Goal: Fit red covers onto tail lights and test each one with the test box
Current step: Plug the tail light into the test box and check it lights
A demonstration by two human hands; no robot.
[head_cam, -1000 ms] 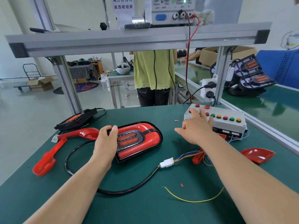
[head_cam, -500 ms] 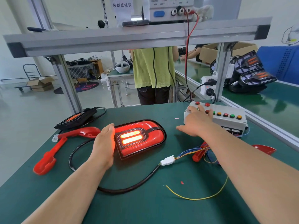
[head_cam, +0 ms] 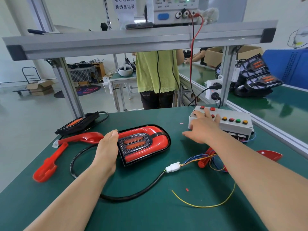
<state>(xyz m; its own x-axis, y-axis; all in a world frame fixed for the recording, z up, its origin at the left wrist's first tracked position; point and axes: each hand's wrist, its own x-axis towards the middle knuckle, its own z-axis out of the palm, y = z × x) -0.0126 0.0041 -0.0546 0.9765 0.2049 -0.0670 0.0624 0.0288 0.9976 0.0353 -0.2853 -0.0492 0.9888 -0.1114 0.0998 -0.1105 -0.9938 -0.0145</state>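
Observation:
A tail light (head_cam: 145, 144) with its red cover fitted lies in the middle of the green table (head_cam: 150, 210); its two lamp strips are dark. My left hand (head_cam: 107, 149) holds its left end, thumb on the top edge. A black cable (head_cam: 133, 194) runs from the light to a white connector (head_cam: 173, 167) with coloured wires. My right hand (head_cam: 202, 127) rests on the grey test box (head_cam: 233, 125), straight fingers on its left buttons.
Loose red covers lie at the left (head_cam: 50, 164), beside my left hand (head_cam: 86, 138) and at the right (head_cam: 270, 155). A bare black tail light (head_cam: 78, 124) sits at back left. More tail lights (head_cam: 256, 77) are stacked on the neighbouring bench. A person stands behind the table.
The lamp strips were dark a second ago, glowed bright half a second ago, and are dark now. My right hand's fingers shifted slightly on the test box buttons.

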